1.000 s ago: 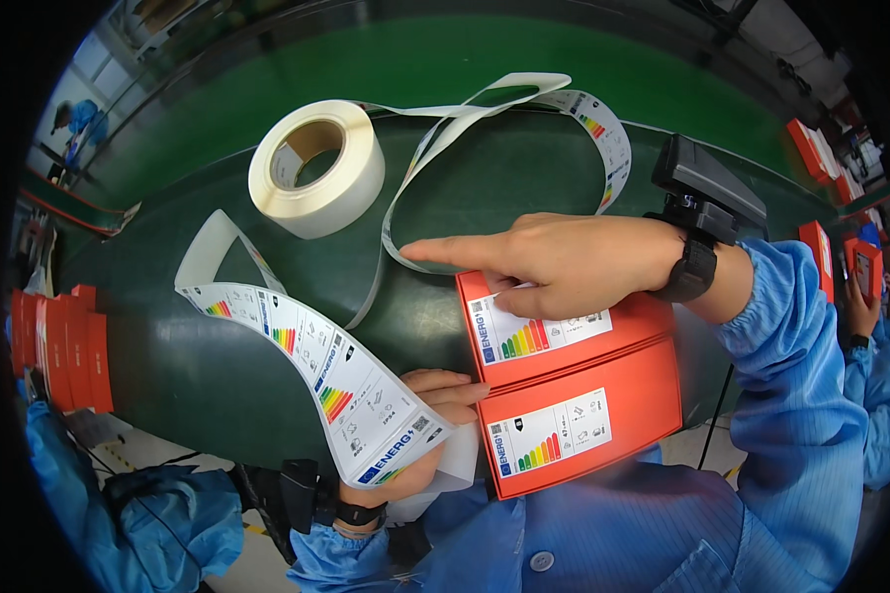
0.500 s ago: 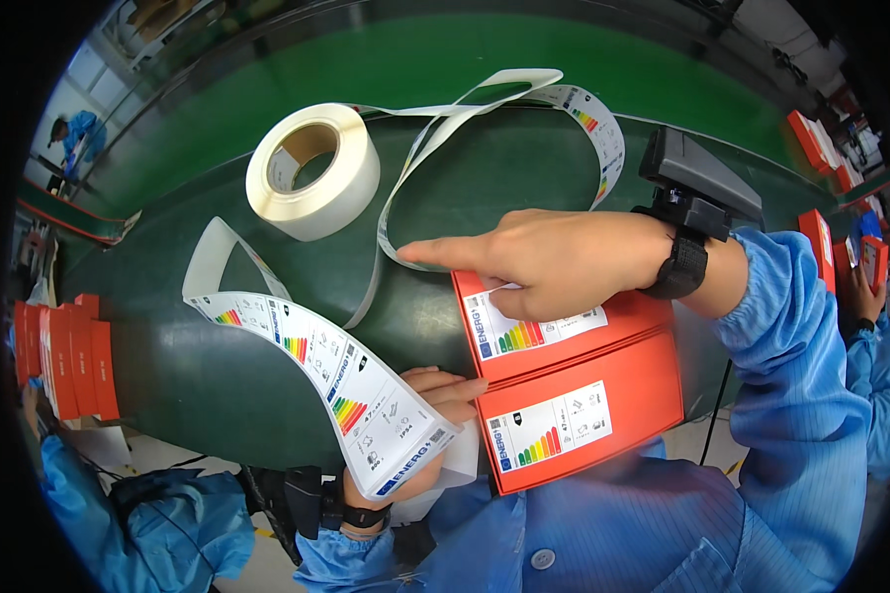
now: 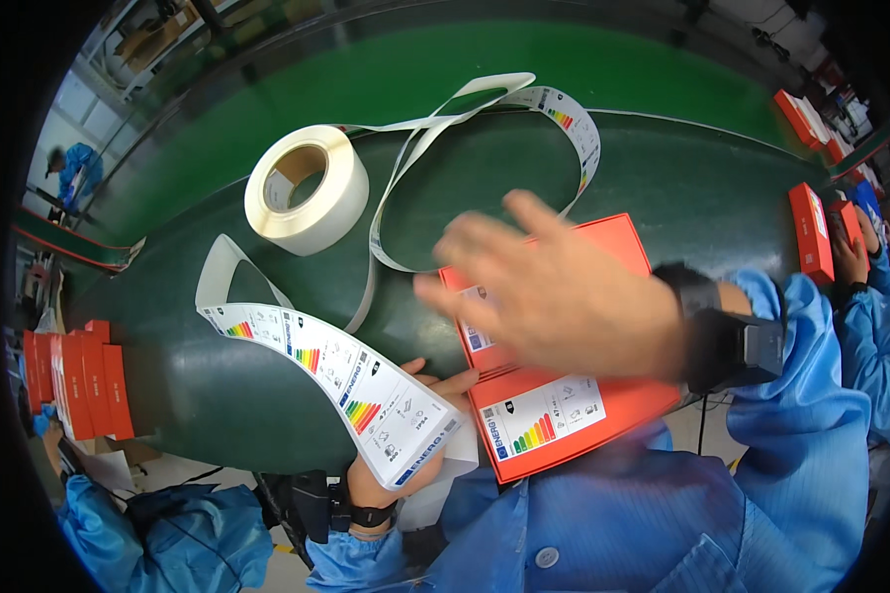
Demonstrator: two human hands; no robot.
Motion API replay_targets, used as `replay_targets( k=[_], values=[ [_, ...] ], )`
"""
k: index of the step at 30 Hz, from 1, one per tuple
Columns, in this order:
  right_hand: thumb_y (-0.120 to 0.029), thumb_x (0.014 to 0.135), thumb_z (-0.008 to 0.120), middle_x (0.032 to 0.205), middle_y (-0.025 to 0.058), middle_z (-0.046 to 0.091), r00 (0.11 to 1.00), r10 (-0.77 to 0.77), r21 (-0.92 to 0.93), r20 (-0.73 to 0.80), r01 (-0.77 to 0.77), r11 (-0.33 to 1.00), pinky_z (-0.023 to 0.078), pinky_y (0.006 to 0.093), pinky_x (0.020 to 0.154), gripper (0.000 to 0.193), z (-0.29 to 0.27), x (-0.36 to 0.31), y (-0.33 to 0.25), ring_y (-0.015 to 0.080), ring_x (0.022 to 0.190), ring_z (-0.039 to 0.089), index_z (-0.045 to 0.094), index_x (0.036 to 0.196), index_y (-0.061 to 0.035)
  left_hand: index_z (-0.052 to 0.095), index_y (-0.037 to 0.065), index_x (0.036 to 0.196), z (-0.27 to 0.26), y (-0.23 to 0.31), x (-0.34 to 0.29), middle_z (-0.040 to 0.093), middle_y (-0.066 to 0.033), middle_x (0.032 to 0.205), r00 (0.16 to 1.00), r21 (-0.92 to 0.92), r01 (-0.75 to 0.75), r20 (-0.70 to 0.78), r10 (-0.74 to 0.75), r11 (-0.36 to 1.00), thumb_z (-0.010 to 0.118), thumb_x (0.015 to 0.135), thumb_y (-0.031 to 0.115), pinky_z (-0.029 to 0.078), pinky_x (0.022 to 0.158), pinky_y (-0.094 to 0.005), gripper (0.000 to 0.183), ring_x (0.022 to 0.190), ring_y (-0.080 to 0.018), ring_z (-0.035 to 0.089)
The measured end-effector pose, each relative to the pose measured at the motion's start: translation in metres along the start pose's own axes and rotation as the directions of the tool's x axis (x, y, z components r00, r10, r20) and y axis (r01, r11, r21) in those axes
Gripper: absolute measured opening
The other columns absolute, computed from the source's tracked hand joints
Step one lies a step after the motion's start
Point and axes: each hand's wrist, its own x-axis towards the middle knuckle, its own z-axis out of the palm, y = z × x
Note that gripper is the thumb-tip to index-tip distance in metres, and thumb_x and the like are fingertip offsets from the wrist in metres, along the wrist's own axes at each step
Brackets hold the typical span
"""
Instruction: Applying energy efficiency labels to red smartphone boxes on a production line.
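Note:
Over the upper of two red boxes (image 3: 618, 240), my right hand (image 3: 554, 296) is spread and blurred by motion, with nothing seen in it. The lower red box (image 3: 564, 447) lies against it, nearer to me; each bears a white label with coloured bars. My left hand (image 3: 452, 388) is at the boxes' left side, a finger at their edge. It holds the near end of a label strip (image 3: 366, 395), which covers most of the hand; pale backing shows below. The strip curls away towards a white label roll (image 3: 311, 212) standing on the green work surface (image 3: 198, 385).
A further strip loop (image 3: 585, 138) lies behind my right hand. Red boxes (image 3: 84, 381) are stacked at the left, near a person in blue. At the right, another person's hands (image 3: 850, 252) are at more red boxes (image 3: 811, 232). A person in blue (image 3: 79, 173) is far left.
My right hand has gone from pointing with the index finger to spread fingers, and has turned and moved lower over the boxes. My left hand stays by the strip and boxes.

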Motion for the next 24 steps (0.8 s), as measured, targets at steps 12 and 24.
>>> replay_targets(
  k=[12, 24],
  values=[
    [-0.049, 0.082, 0.050, 0.143, 0.0221, 0.011, 0.923, 0.351, 0.310, 0.160, -0.385, 0.869, 0.008, 0.0514, 0.105, 0.083, 0.041, -0.126, 0.056, 0.0333, 0.134, 0.008, 0.016, 0.136, 0.0036, 0.057, 0.000, 0.095, 0.001, 0.003, -0.008, 0.055, -0.0117, 0.116, 0.990, -0.287, 0.137, 0.014, -0.139, 0.948, 0.057, 0.073, 0.002, 0.031, 0.097, -0.0379, 0.022, 0.102, -0.0255, 0.052],
    [-0.033, 0.090, 0.043, 0.134, 0.0217, 0.032, 0.669, 0.720, 0.982, 0.186, -0.156, -0.108, 0.026, 0.0354, 0.102, 0.057, 0.081, -0.121, 0.001, 0.0287, 0.125, 0.031, 0.027, 0.133, 0.0004, 0.041, 0.013, 0.096, 0.063, 0.009, -0.009, 0.014, -0.0216, 0.139, 0.994, -0.308, 0.039, -0.084, -0.069, 0.950, 0.083, 0.054, 0.021, 0.041, 0.092, -0.0409, 0.060, 0.124, -0.0346, 0.033]
  ],
)
